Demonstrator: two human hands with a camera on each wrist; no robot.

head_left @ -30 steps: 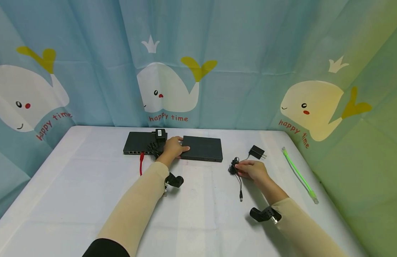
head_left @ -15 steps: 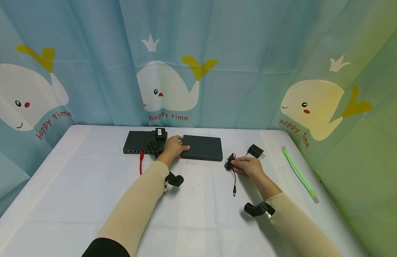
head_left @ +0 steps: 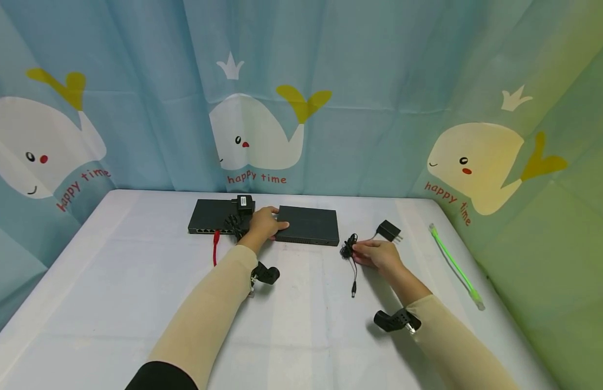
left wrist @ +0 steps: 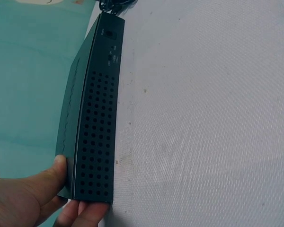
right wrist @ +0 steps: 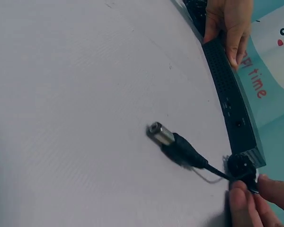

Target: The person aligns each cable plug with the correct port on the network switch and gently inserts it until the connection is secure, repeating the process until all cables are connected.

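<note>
A flat black network switch (head_left: 308, 225) lies at the back middle of the table. My left hand (head_left: 264, 223) grips its left end, thumb on top and fingers at the end and underside, as the left wrist view shows. Its perforated side with a power socket (left wrist: 109, 33) faces the front. To the right, my right hand (head_left: 378, 254) pinches the bundled black cord (head_left: 349, 246) of a power adapter. The cord's barrel plug (right wrist: 173, 142) hangs free below the fingers. The adapter block (head_left: 388, 231) with its prongs is just beyond this hand.
A second black switch (head_left: 208, 215) stands at the left, a red network cable (head_left: 215, 246) in its front port. Another adapter (head_left: 244, 203) with bundled cord lies on it. A green network cable (head_left: 454, 265) lies at the right. A whale-print curtain (head_left: 369, 108) hangs behind the table.
My right hand has shifted slightly left toward the gripped switch, bringing the cord bundle and plug along. My left hand and the switch have stayed in place.
</note>
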